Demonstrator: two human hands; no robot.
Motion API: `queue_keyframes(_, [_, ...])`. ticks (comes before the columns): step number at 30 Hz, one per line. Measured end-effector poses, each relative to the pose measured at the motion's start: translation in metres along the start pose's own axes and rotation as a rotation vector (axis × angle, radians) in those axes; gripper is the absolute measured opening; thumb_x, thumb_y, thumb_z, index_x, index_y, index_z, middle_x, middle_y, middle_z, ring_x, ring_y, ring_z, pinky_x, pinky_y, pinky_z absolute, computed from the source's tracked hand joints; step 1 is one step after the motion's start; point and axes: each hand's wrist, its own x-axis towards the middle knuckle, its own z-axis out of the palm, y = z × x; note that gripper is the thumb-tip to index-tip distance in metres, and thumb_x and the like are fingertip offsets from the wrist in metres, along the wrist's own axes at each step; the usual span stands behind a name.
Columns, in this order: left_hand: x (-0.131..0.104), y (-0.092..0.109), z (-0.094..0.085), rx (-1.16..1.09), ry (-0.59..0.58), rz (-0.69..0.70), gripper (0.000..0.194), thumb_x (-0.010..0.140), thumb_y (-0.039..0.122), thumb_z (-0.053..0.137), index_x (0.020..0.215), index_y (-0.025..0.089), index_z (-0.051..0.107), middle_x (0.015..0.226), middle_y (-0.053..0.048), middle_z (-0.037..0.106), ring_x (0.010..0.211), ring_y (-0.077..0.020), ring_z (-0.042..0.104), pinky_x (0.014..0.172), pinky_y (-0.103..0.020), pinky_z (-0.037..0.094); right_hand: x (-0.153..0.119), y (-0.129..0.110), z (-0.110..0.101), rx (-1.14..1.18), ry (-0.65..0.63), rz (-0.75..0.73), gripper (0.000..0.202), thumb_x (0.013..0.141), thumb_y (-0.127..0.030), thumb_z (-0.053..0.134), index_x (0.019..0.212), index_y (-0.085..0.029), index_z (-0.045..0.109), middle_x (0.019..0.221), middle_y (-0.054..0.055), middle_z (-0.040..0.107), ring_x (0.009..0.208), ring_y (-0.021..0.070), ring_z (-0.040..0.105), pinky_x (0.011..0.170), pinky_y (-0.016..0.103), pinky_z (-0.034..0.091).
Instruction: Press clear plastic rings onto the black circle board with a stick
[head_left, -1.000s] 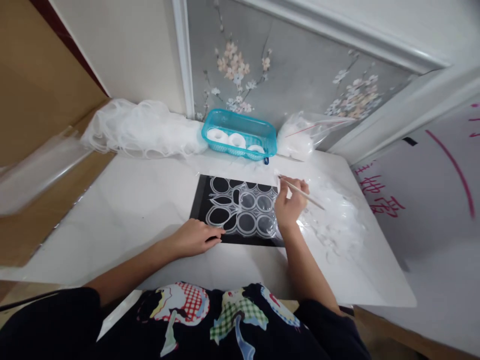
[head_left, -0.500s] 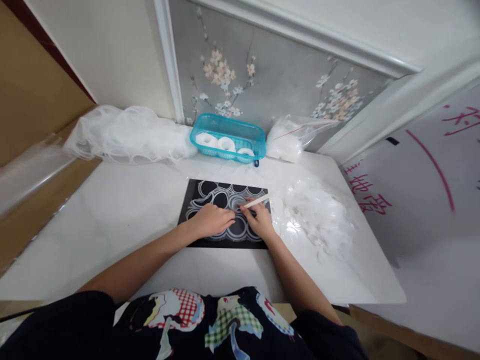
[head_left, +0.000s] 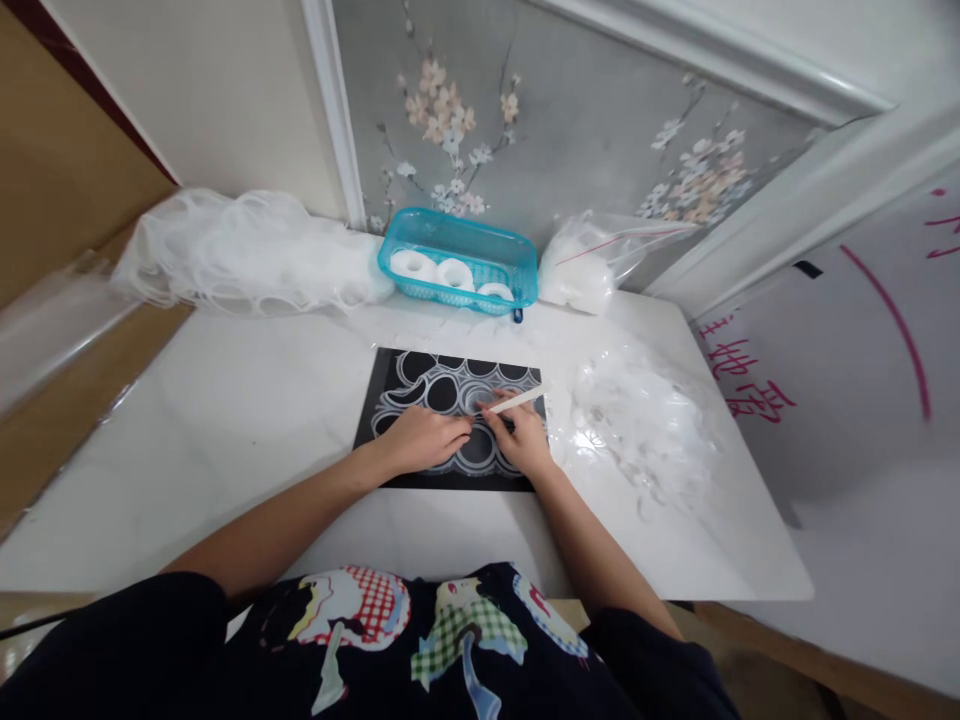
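Note:
A black mat [head_left: 450, 481] lies on the white table, covered by a clear sheet with rows of whitish rings [head_left: 474, 447]. My left hand [head_left: 421, 438] rests palm down on the sheet, its fingers together and pointing right. Close beside it, my right hand [head_left: 519, 432] grips a thin white stick [head_left: 517, 399] between thumb and fingers. The stick slants up to the right past the mat's edge. Its lower tip is near my left fingertips, over the ring sheet. What lies right under the fingertips is hidden.
Behind the mat stands a teal basket [head_left: 525, 262] with white rings inside. Left of it is a heap of clear ring-cut film [head_left: 255, 255]; right of it, a plastic bag [head_left: 581, 275] of white material. Clear scraps [head_left: 645, 430] spread over the right side of the table [head_left: 247, 400].
The view has shifted slightly. Both hands stay almost in the same place on the sheet, and the white stick is still held in my right hand.

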Motion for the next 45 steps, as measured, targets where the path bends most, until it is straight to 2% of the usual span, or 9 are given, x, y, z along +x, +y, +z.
queue_keyframes(13, [0.001,0.001,0.001,-0.051,-0.047,-0.08,0.021,0.096,0.031,0.053,0.11,0.025,0.068,0.095,-0.002,0.077,0.081,-0.0215,0.072,0.062,-0.026,0.045,-0.001,0.002,0.0,-0.093,0.012,0.007,0.022,0.096,-0.031,0.052,0.1,-0.022,0.072,0.097,0.008,0.077,0.115,0.0279,0.064,0.102,0.046,0.046])
queue_keyframes(21, [0.005,0.0,-0.008,-0.108,-0.093,-0.108,0.024,0.094,0.034,0.055,0.108,0.024,0.071,0.084,-0.006,0.076,0.077,-0.0244,0.071,0.067,-0.029,0.048,0.001,-0.011,0.001,-0.505,-0.133,-0.22,0.024,0.091,-0.014,0.049,0.101,-0.023,0.069,0.096,0.006,0.077,0.118,0.025,0.059,0.116,0.049,0.028])
queue_keyframes(23, [0.005,-0.002,-0.009,-0.125,-0.087,-0.108,0.023,0.094,0.035,0.056,0.108,0.024,0.071,0.082,-0.005,0.076,0.078,-0.0242,0.071,0.069,-0.03,0.049,0.018,-0.005,-0.013,-0.572,-0.022,-0.174,0.024,0.088,-0.013,0.048,0.097,-0.021,0.069,0.093,0.007,0.076,0.112,0.0259,0.061,0.114,0.052,0.027])
queue_keyframes(27, [0.005,-0.004,-0.008,-0.15,-0.064,-0.1,0.022,0.093,0.033,0.057,0.109,0.027,0.071,0.085,-0.001,0.077,0.076,-0.0211,0.071,0.07,-0.027,0.049,0.051,0.012,-0.057,-0.54,0.49,0.109,0.03,0.095,-0.024,0.039,0.093,-0.017,0.068,0.1,0.014,0.072,0.097,0.0274,0.063,0.098,0.05,0.042])
queue_keyframes(33, [0.009,-0.006,-0.01,-0.161,-0.006,-0.062,0.021,0.094,0.034,0.055,0.097,0.025,0.073,0.081,-0.002,0.076,0.073,-0.0201,0.07,0.068,-0.026,0.048,0.023,0.021,-0.07,-0.276,0.419,0.212,0.036,0.09,-0.045,0.049,0.082,-0.018,0.071,0.096,0.012,0.075,0.093,0.0275,0.065,0.088,0.043,0.048])
queue_keyframes(37, [0.016,-0.011,-0.018,-0.166,0.019,-0.049,0.02,0.094,0.032,0.055,0.095,0.024,0.073,0.089,-0.002,0.077,0.08,-0.0196,0.071,0.068,-0.026,0.047,0.001,0.037,-0.094,-0.245,0.748,0.426,0.046,0.09,-0.05,0.046,0.094,-0.013,0.072,0.097,0.016,0.074,0.088,0.0265,0.067,0.077,0.039,0.052])
queue_keyframes(40, [0.022,-0.016,-0.022,-0.154,0.026,-0.047,0.019,0.095,0.028,0.053,0.098,0.022,0.072,0.1,-0.003,0.076,0.088,-0.0204,0.07,0.07,-0.027,0.047,-0.006,0.049,-0.13,-0.492,0.968,0.49,0.043,0.088,-0.049,0.051,0.095,-0.013,0.074,0.115,0.021,0.068,0.112,0.034,0.061,0.09,0.048,0.047])
queue_keyframes(43, [0.031,-0.02,-0.022,-0.135,0.029,-0.04,0.02,0.095,0.025,0.052,0.1,0.02,0.071,0.105,-0.005,0.074,0.091,-0.0213,0.07,0.072,-0.028,0.047,-0.011,0.056,-0.155,-0.715,1.003,0.468,0.037,0.085,-0.047,0.058,0.087,-0.014,0.076,0.122,0.022,0.065,0.125,0.0389,0.051,0.104,0.059,0.035])
queue_keyframes(45, [0.036,-0.021,-0.019,-0.129,0.02,-0.028,0.018,0.093,0.023,0.054,0.1,0.02,0.071,0.106,-0.005,0.072,0.088,-0.0206,0.069,0.072,-0.028,0.047,-0.014,0.057,-0.161,-0.703,1.007,0.49,0.04,0.086,-0.048,0.057,0.087,-0.013,0.075,0.119,0.022,0.066,0.122,0.0383,0.054,0.105,0.057,0.036])
